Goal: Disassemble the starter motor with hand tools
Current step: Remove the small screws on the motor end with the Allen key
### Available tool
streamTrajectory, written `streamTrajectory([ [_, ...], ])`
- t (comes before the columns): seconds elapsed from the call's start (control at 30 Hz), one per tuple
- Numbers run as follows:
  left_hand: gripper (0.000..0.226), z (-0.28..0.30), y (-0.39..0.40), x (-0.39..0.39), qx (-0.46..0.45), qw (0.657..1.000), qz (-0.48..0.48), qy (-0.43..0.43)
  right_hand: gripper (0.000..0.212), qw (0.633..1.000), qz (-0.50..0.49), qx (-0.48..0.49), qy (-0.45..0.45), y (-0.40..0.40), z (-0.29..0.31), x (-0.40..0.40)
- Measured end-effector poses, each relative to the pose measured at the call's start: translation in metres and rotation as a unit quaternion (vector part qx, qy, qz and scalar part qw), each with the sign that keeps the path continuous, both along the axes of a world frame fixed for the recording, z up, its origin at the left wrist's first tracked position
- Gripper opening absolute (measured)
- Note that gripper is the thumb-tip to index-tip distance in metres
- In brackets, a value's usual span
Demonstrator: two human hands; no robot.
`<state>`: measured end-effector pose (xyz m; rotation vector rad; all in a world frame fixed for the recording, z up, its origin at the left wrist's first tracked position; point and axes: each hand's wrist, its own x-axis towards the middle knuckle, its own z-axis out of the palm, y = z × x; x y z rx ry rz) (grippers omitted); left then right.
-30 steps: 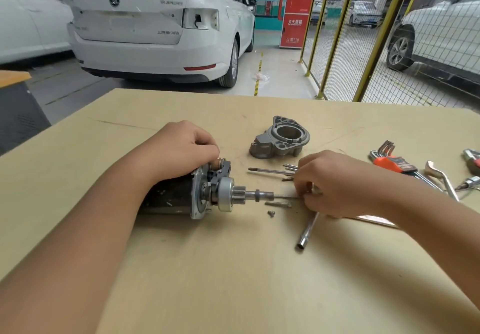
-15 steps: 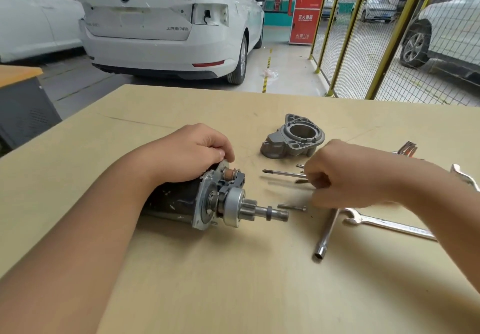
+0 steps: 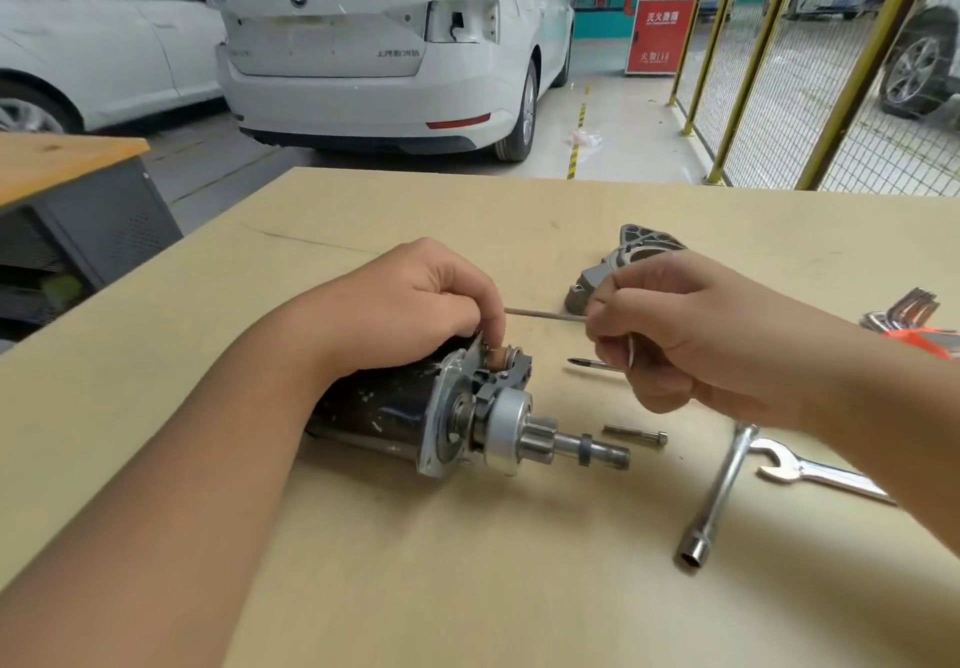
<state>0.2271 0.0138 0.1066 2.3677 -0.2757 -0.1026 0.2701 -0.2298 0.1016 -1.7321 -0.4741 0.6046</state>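
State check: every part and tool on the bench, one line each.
starter motor: on its side, nose housing off, left hand holding it
nose housing: detached, on bench
long bolt: pinched in right hand
short bolt: loose
socket wrench: idle
open-end spanner: idle

Near table (image 3: 467, 589) bare (wide); socket wrench (image 3: 719, 490) blocks right.

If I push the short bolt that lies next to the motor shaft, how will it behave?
The short bolt is a smooth round shank lying flat on the table, so it would probably roll, likely curving toward its wider head. It looks like small, solid metal: probably stiff and light. It lies apart from the starter motor, so nothing seems to block it.
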Motion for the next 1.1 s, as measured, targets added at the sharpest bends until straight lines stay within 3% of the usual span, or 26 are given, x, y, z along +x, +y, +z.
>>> streamTrajectory([
  [0.2, 0.033, 0.001, -0.004, -0.004, 0.023, 0.998, -0.014, -0.052, 0.021, 0.998, -0.065, 0.006, -0.008, 0.003, -0.023, -0.010],
  [0.43, 0.031, 0.000, -0.004, -0.005, 0.007, 0.997, 0.025, -0.078, 0.025, 0.999, -0.039, -0.005, -0.032, -0.006, -0.027, -0.013],
  [1.1, 0.011, 0.001, -0.004, -0.002, -0.004, 1.000, -0.002, -0.014, 0.031, 0.999, -0.014, 0.045, -0.018, -0.008, -0.037, -0.017],
])
